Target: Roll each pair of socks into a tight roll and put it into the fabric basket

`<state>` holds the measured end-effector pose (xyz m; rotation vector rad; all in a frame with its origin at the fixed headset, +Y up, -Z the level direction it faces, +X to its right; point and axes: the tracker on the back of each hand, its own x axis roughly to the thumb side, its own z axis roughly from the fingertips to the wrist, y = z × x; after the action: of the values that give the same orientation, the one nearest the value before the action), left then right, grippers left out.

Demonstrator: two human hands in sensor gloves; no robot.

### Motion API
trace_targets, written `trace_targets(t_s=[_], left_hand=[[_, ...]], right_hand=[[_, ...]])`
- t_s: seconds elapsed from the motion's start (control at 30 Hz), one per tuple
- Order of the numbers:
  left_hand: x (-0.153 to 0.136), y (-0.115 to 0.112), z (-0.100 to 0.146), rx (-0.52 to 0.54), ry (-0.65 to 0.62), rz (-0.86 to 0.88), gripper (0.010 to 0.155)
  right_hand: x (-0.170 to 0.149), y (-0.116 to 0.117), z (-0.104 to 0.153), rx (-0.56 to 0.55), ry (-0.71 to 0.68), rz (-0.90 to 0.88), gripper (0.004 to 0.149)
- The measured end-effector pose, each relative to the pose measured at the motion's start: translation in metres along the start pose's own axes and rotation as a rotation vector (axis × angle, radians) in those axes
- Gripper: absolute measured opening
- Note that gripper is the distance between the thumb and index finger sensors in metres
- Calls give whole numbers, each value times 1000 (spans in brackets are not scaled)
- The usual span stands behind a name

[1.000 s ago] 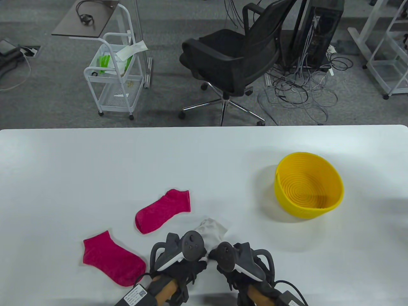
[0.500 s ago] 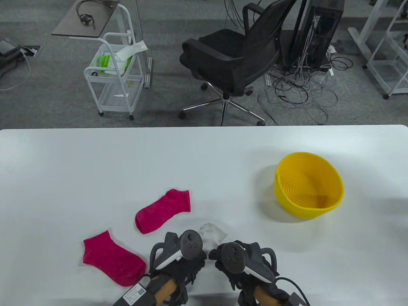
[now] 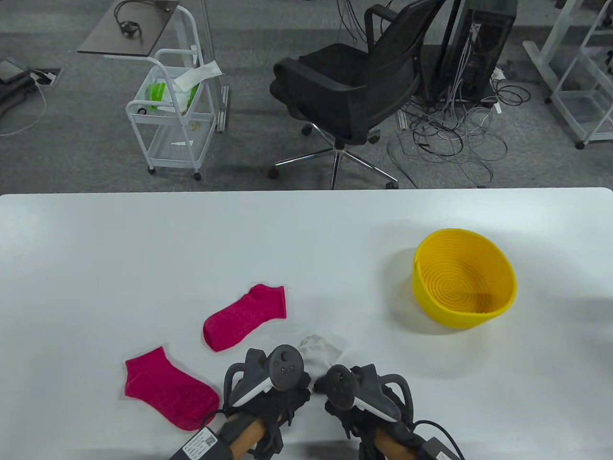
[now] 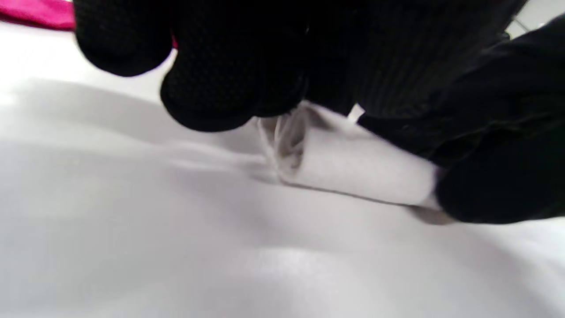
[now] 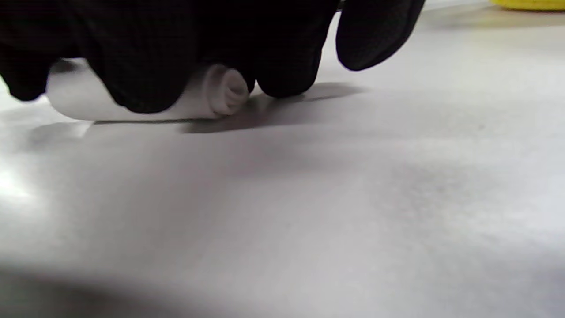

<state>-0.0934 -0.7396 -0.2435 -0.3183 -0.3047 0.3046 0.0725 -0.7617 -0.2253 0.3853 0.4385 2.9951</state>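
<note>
White sock pair [image 3: 320, 349] lies on the bench [image 3: 143, 258] at its near edge, partly wound into a roll [image 4: 353, 165] under both gloved hands, with a loose unrolled end poking out beyond the trackers toward the far side. The left hand [image 3: 268, 383] has its fingers [image 4: 212, 84] curled over one end of the roll, and the right hand [image 3: 357, 390] has its fingers [image 5: 145, 66] curled over the other end, where the spiral shows. By my reading the first roll is only part made. The roll's long axis runs left to right across the bench, so it would roll away from the person. Two pink socks [image 3: 244, 316] lie flat and untouched left of the hands, and the yellow basket [image 3: 498, 306] well to the right holds nothing, so most of the job remains.
</note>
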Motion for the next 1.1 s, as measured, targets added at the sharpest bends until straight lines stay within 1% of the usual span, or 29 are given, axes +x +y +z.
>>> trace_targets(t_s=[0.13,0.23,0.37,0.5,0.53,0.67,0.7,0.77,0.87,1.03,1.1], left_hand=[[-2,-3,1,-17,15,-30,49],[-4,-8,-2,-42,39,-9,50],[-6,-14,-5,-63,37,-23,54],[-5,-16,-6,-42,37,-23,49],[-4,-16,-7,-41,31,-26,47],[-4,-16,-7,-49,33,-13,44],[-4,-16,-7,-50,35,-7,43],[-5,-16,-8,-56,37,6,43],[-6,-16,-8,-56,33,2,43],[-6,-16,-6,-40,43,25,44],[-5,-13,-4,-28,41,21,45]], right_hand=[[1,0,-2,2,13,-21,50],[0,0,-2,-13,25,-31,48],[-1,-1,-4,-20,24,-46,45],[-4,-2,-4,-13,24,-77,44],[-4,-3,-3,-25,20,-69,44],[-3,-19,7,-175,-33,-34,42],[-2,-22,9,-188,-45,-36,41],[2,-22,11,-175,-69,-31,40],[6,-17,11,-143,-82,22,41],[2,-9,6,-75,-48,38,45],[0,-8,4,-64,-40,30,47]])
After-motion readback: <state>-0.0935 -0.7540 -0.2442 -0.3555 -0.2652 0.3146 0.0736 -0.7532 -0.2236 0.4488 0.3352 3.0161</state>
